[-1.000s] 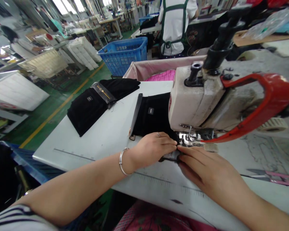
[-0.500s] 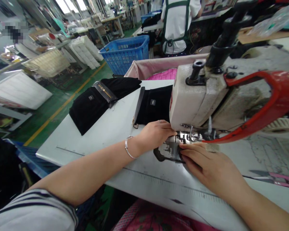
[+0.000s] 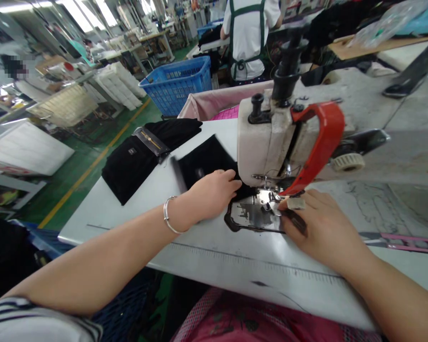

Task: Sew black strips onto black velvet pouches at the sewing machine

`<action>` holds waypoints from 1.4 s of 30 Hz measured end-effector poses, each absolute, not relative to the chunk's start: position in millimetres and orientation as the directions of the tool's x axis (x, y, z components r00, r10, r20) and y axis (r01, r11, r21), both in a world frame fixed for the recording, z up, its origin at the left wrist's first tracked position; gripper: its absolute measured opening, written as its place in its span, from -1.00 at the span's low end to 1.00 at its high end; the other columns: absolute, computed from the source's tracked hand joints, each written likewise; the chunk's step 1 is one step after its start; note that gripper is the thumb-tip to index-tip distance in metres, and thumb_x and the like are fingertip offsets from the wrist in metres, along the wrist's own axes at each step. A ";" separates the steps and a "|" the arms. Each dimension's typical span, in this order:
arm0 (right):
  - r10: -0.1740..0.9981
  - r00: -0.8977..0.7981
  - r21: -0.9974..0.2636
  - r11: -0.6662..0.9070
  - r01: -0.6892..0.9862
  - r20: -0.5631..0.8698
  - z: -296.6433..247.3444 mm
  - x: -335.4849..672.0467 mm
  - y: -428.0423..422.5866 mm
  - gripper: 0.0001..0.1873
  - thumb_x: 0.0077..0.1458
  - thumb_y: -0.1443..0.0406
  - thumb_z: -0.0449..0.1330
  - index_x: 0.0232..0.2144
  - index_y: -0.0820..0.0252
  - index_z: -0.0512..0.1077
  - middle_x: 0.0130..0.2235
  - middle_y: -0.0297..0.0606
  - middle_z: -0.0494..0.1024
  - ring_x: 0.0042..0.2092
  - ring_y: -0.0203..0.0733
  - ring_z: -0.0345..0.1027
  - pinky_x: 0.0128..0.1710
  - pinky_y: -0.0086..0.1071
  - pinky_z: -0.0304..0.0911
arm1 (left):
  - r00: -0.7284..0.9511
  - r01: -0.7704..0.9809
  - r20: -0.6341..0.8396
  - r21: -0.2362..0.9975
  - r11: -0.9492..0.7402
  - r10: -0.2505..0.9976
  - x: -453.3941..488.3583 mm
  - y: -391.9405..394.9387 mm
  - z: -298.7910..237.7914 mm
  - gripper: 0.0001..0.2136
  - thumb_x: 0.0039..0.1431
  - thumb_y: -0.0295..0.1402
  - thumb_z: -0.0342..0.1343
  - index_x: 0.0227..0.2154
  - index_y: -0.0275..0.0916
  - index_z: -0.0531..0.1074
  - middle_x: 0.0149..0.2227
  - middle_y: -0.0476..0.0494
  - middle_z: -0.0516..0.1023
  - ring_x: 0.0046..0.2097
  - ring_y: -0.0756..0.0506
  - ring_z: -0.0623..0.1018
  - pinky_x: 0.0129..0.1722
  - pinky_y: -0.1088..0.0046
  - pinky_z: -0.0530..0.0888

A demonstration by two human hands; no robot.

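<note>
My left hand (image 3: 214,192), a bangle at its wrist, is on a black fabric piece (image 3: 207,159) left of the sewing machine's needle area. Its fingers are curled on the fabric, which has a small label and a darker band along its blurred left edge. My right hand (image 3: 319,225) is right of the presser foot of the sewing machine (image 3: 260,142). Between its thumb and fingers is a short dark strip (image 3: 295,221), its exact kind unclear. The metal needle plate (image 3: 248,216) shows between my hands.
Folded black fabric pieces with a zipper band (image 3: 128,161) lie at the table's left. Pink-handled thread snips (image 3: 406,241) lie at right. Beyond the table are a pink-lined bin (image 3: 221,100), a blue basket (image 3: 178,83) and a person in an apron (image 3: 248,38).
My left hand has moved left from the needle area, and the black fabric piece has turned and shifted left. My right hand has moved slightly right, with the dark strip now showing in it.
</note>
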State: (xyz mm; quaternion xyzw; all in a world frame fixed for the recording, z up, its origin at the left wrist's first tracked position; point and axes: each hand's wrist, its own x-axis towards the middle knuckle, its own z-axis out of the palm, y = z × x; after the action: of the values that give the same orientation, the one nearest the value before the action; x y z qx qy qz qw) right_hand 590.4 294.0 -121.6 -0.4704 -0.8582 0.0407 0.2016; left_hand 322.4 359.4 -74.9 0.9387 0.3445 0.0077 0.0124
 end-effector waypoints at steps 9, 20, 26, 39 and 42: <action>0.775 -0.410 -0.275 0.577 0.769 0.480 -125.0 584.9 300.7 -0.88 0.17 0.30 0.19 -0.23 0.20 0.47 -0.20 -0.13 0.50 -0.10 -0.01 0.35 -0.10 -0.15 0.31 | 0.807 0.552 0.100 0.223 -0.804 0.582 328.0 297.1 -96.9 -0.59 0.35 -0.47 -0.14 0.24 -0.26 0.14 0.29 -0.25 0.17 0.32 -0.16 0.17 0.31 0.13 0.21; 0.588 -0.684 -0.311 0.809 0.499 0.432 -127.0 573.8 280.7 -0.66 0.19 0.42 0.10 0.01 0.19 0.43 -0.04 -0.15 0.52 -0.04 -0.08 0.38 -0.04 -0.09 0.35 | 0.933 0.315 0.082 0.288 -0.905 0.351 308.0 340.3 -105.8 -0.52 0.30 -0.54 -0.16 0.26 -0.20 0.12 0.30 -0.19 0.21 0.36 -0.09 0.11 0.37 0.13 0.08; 0.824 -0.522 -0.623 0.532 0.574 0.223 -104.1 573.2 246.1 -0.86 0.25 0.26 0.09 -0.21 0.15 0.43 -0.16 -0.21 0.50 -0.09 -0.12 0.34 -0.11 -0.18 0.29 | 0.875 0.475 -0.034 0.250 -0.844 0.482 317.4 305.7 -77.6 -0.51 0.25 -0.59 -0.12 0.23 -0.21 0.18 0.30 -0.17 0.20 0.35 -0.13 0.13 0.36 0.05 0.08; 0.954 -0.297 -0.671 0.254 0.697 0.052 -102.5 557.9 179.2 -0.72 0.28 0.23 0.06 -0.50 0.13 0.28 -0.42 -0.31 0.37 -0.32 -0.15 0.21 -0.29 -0.18 0.12 | 0.734 0.635 0.061 0.292 -0.715 0.676 343.7 202.6 -87.6 -0.61 0.31 -0.27 0.01 0.13 -0.33 0.29 0.23 -0.20 0.31 0.24 -0.18 0.29 0.25 0.18 0.31; 0.927 -0.340 -0.617 0.361 0.699 0.157 -102.1 565.1 186.5 -0.76 0.27 0.25 0.07 -0.45 0.15 0.34 -0.37 -0.28 0.43 -0.28 -0.14 0.28 -0.25 -0.17 0.21 | 0.735 0.642 0.069 0.250 -0.725 0.674 345.5 200.7 -91.2 -0.62 0.32 -0.27 -0.02 0.12 -0.31 0.30 0.23 -0.18 0.32 0.22 -0.21 0.30 0.22 0.13 0.32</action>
State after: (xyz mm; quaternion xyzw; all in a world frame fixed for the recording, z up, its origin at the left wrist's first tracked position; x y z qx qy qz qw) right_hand 565.1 186.5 -102.1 -0.5172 -0.7862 0.2280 0.2497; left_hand 345.5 200.7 -91.2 0.9255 0.3555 0.0779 0.1053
